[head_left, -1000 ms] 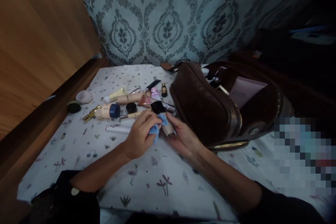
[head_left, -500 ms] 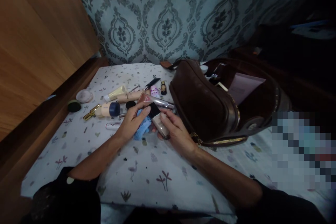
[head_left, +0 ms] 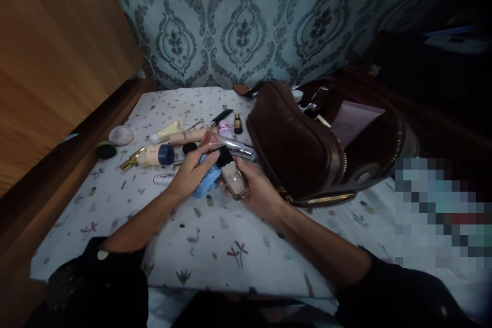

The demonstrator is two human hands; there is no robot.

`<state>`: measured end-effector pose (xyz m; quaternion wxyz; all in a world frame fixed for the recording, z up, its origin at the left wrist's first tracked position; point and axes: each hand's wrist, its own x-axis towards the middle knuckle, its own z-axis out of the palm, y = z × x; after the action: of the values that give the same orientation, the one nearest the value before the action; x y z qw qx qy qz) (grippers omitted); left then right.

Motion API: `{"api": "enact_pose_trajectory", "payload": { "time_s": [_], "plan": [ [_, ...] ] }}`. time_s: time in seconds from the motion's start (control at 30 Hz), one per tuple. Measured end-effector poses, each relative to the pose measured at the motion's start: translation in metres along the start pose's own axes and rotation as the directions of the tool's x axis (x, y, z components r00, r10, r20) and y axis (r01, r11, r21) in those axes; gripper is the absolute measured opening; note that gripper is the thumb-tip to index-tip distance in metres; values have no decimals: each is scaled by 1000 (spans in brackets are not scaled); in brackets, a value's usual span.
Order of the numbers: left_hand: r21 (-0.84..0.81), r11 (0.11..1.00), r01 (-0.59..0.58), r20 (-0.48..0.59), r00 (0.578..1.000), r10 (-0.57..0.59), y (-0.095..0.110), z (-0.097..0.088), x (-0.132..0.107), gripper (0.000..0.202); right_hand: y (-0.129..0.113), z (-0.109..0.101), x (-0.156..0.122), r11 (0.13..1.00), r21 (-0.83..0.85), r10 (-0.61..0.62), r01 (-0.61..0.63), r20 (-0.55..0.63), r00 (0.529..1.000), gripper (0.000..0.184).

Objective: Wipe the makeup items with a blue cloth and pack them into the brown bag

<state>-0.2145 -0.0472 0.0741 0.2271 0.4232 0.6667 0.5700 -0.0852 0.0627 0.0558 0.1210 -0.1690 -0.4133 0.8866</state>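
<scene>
Between my hands is a beige foundation bottle (head_left: 233,178) with a black cap, tilted, its flat face toward me. My right hand (head_left: 261,192) is closed around the bottle's body from the right. My left hand (head_left: 194,171) pinches a crumpled blue cloth (head_left: 208,180), with its thumb at the black cap. Just beyond the hands lie a shiny tube (head_left: 230,144) and a peach tube (head_left: 192,136). Left of my left hand are a bottle with a dark blue cap (head_left: 166,154) and a white-and-red stick (head_left: 163,179).
An open brown leather bag (head_left: 286,148) stands at the right, a pink tube (head_left: 354,120) inside. A gold tube (head_left: 131,159), a round compact (head_left: 121,136) and a dark round lid (head_left: 105,150) lie left. A small dark bottle (head_left: 238,123) stands near the bag. A wooden cabinet (head_left: 65,46) borders the left.
My right hand has turned the foundation bottle so its flat face shows more. The left hand keeps the blue cloth by the cap. The whole view has shifted slightly.
</scene>
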Motion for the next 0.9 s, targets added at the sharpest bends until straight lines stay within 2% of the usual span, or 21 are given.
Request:
{"api": "enact_pose_trajectory", "payload": {
  "time_s": [0.07, 0.13, 0.2, 0.23, 0.3, 0.4, 0.47, 0.53, 0.6, 0.63, 0.7, 0.77, 0.8, 0.83, 0.9],
  "plan": [
    [33, 999, -5, -164, 986, 11, 0, 2, 0, 27, -1, -1, 2, 997, 67, 29, -28, -13, 999, 27],
    [91, 995, -30, -303, 951, 57, 0, 4, -1, 21, -1, -2, 4, 992, 125, 36, -32, -26, 999, 22],
    [195, 974, -111, -337, 926, 173, 0, 6, -3, 15, 0, -3, 4, 984, 174, 41, -35, -32, 999, 22],
    [268, 947, -176, -303, 918, 256, 0, 8, -5, 13, 1, -4, 4, 980, 194, 40, -34, -32, 999, 23],
    [411, 848, -334, -136, 897, 419, 0, 12, -9, 12, 1, -6, 4, 976, 216, 28, -23, -18, 999, 23],
    [510, 679, -528, 140, 830, 540, 1, 20, -16, 14, 0, -8, 5, 977, 211, -7, 8, -8, 1000, 18],
    [483, 621, -617, 269, 779, 566, 4, 22, -19, 17, -1, -9, 6, 977, 213, -24, 30, -30, 999, 18],
    [409, 602, -686, 377, 728, 573, 7, 23, -21, 20, -3, -9, 8, 974, 223, -36, 49, -62, 997, 22],
    [338, 618, -710, 403, 703, 587, 10, 21, -21, 19, -4, -10, 9, 971, 234, -38, 56, -80, 996, 26],
    [328, 637, -698, 368, 715, 594, 11, 20, -20, 17, -4, -10, 10, 969, 242, -34, 54, -85, 996, 26],
    [356, 697, -622, 205, 780, 591, 12, 17, -18, 13, -3, -12, 11, 965, 262, -12, 35, -87, 996, 22],
    [397, 770, -500, 25, 844, 536, 10, 15, -16, 10, -1, -14, 13, 961, 277, 7, 16, -82, 997, 17],
    [404, 794, -454, -20, 864, 504, 9, 15, -16, 9, 0, -15, 13, 961, 278, 11, 10, -75, 997, 15],
    [405, 806, -432, -21, 876, 481, 8, 15, -15, 8, 1, -16, 14, 962, 274, 10, 9, -67, 998, 14],
    [392, 799, -456, 70, 881, 468, 7, 17, -16, 8, 1, -18, 15, 964, 267, 6, 9, -54, 999, 11]
  ]
}}
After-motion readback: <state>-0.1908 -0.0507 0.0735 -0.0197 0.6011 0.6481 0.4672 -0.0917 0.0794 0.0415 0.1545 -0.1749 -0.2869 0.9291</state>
